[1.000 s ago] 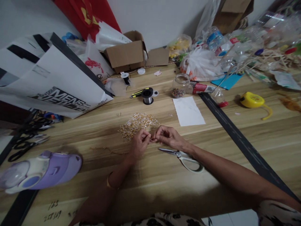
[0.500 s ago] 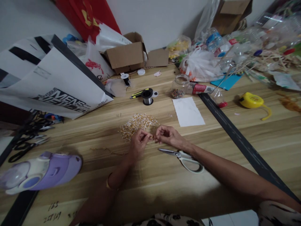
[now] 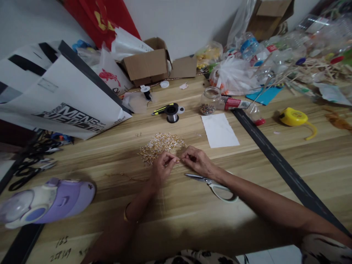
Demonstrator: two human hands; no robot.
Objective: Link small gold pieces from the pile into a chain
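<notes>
Just in front of a heap of small gold and clear beaded pieces (image 3: 159,144), my two hands meet with fingertips almost touching. My left hand (image 3: 162,165) pinches a tiny gold-brown piece (image 3: 177,160), too small to name. The fingers of my right hand (image 3: 196,159) are closed in a pinch beside it; what they hold, if anything, cannot be made out. White-handled scissors (image 3: 214,186) lie under and beside my right forearm, blades pointing left. A thin gold strand (image 3: 126,177) rests on the table left of my left wrist.
Behind the heap are a spool of wire (image 3: 172,113), a jar of beads (image 3: 210,101) and white paper (image 3: 220,130). A purple bottle (image 3: 66,201) lies at left near black scissors (image 3: 27,170) and a paper bag (image 3: 74,99). A yellow tape measure (image 3: 294,116) sits at right.
My right hand has shifted very slightly and its fingertips sit a little closer to the table beside the left ones. The left hand keeps its pinch almost in place.
</notes>
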